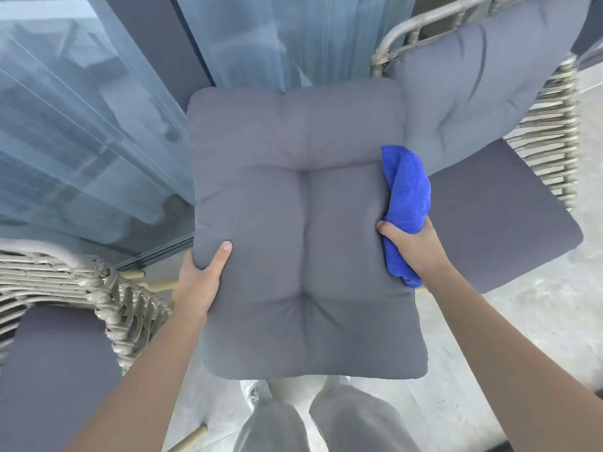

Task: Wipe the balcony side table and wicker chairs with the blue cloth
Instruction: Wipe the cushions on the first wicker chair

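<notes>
I hold a grey tufted cushion (303, 230) up in front of me with both hands. My left hand (204, 278) grips its left edge, thumb on the front face. My right hand (412, 246) grips the right edge together with the bunched blue cloth (408, 197), which is pressed against the cushion's side. A wicker chair (551, 132) with a grey back cushion and grey seat pad stands at the right. A second wicker chair (107, 301) with a grey seat pad is at the lower left. The side table is not in view.
Sheer blue-grey curtains (81, 132) behind glass and a dark door frame (169, 53) fill the background. The floor (489, 370) is pale grey stone. My legs in light trousers (326, 422) show below the cushion.
</notes>
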{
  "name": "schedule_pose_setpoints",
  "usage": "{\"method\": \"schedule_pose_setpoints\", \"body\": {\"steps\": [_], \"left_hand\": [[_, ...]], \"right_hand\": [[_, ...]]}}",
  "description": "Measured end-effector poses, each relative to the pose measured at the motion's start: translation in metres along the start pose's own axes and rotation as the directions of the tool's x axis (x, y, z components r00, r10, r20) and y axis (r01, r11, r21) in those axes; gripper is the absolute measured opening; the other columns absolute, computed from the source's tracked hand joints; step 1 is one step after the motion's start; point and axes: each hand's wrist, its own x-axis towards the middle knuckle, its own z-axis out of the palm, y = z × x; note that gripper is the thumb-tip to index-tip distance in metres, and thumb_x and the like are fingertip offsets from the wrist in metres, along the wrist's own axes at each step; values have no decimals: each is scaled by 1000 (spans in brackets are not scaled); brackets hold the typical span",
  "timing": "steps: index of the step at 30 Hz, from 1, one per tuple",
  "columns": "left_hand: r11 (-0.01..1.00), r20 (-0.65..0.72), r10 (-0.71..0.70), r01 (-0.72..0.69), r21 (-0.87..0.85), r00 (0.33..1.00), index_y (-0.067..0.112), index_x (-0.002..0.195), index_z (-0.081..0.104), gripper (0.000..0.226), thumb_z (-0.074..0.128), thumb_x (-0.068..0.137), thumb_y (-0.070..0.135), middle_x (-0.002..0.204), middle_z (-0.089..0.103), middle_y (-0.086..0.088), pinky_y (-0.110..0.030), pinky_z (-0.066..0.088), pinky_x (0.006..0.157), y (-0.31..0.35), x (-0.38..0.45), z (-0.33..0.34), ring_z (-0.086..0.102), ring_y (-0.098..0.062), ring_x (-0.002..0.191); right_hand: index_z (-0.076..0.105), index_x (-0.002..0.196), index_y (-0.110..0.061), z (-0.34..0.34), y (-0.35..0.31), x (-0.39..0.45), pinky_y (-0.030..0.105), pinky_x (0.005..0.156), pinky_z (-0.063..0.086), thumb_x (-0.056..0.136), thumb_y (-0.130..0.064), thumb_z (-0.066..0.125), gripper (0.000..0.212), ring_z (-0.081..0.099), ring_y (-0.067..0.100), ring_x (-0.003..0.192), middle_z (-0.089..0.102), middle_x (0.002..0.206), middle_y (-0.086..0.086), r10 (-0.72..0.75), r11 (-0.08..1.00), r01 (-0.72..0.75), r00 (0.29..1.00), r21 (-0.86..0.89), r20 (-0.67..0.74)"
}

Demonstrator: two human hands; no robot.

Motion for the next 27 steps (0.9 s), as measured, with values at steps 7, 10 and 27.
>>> {"method": "schedule_pose_setpoints", "body": {"steps": [7,10,27], "left_hand": [[994,-32,-42,45,96,999,30,126,59,44,75,90,49,109,64,14,-28,45,90,-65,38,50,60,-12,104],[990,-5,-92,92,108,996,27,133,62,60,77,84,57,121,68,9,-37,51,100,-91,53,67,64,-17,115],[951,-8,-289,288,111,957,21,148,50,82,67,84,71,143,58,2,-42,45,111,-134,100,82,54,-25,134]], "right_hand": [[57,126,-37,18,77,66,46,100,51,56,-69,77,80,67,20,106,70,114,-11,67,995,-68,998,-75,-11],[58,125,-34,24,104,84,44,98,52,54,-69,79,82,67,20,107,69,116,-10,73,992,-75,997,-101,-19],[48,137,-24,68,129,119,31,91,41,83,-39,82,66,59,20,105,62,115,-9,61,980,-60,998,-188,-2]]}}
